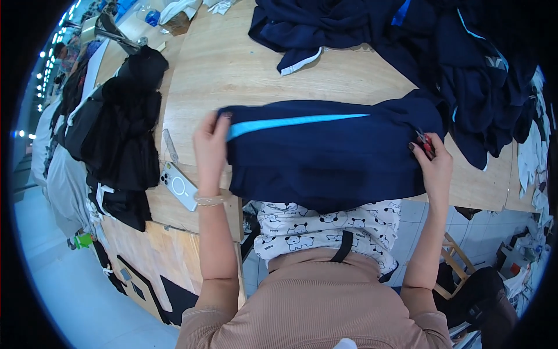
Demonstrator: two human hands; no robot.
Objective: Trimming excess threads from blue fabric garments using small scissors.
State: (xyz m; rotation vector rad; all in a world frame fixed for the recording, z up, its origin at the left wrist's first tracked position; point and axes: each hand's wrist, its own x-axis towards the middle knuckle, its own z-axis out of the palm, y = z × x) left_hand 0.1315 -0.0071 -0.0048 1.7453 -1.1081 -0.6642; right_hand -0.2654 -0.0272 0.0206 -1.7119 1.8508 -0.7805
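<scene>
Navy garment [325, 166] stretches across the desk [212, 78] edge, left hand [208, 144] fingers pinching its striped end, right hand [437, 167] fingers gripping red-handled snips [429, 148], points best angled off the cloth.

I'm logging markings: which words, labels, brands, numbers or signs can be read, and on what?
None reads clearly enough to quote.
White dog-print fabric: tiny lettering, too small.
Navy garment pile: pale mark, too blurred.
Pale phone: no readable text.
Held navy garment: no visible text.
</scene>
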